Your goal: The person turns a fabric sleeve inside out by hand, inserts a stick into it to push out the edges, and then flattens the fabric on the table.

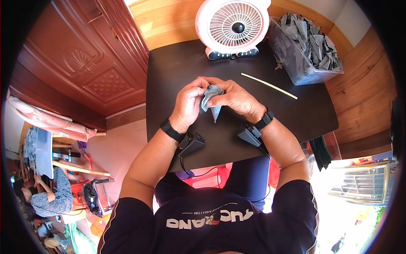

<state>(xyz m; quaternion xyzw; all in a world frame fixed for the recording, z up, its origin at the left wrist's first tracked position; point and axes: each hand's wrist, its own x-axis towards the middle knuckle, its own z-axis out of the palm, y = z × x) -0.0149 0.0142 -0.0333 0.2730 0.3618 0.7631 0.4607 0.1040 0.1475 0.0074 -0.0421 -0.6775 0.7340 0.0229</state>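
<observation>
Above the dark table, a small grey fabric piece (212,91) is held between both hands, its narrow pointed end hanging downward. My left hand (188,100) pinches it from the left, with fingers curled at its upper edge. From the other side my right hand (238,98) grips it, thumb lying across its front. Parts of the fingertips are hidden behind the fabric and each other. A pale thin stick (269,86) lies on the table to the right of my right hand. Black straps with small boxy devices are on both wrists.
A pink and white fan (233,25) stands at the table's (169,72) back. To its right, a clear plastic bin (304,76) holds many grey fabric pieces. A red door (80,59) is at the left. Other people (53,192) sit at the lower left. A cable hangs near my lap.
</observation>
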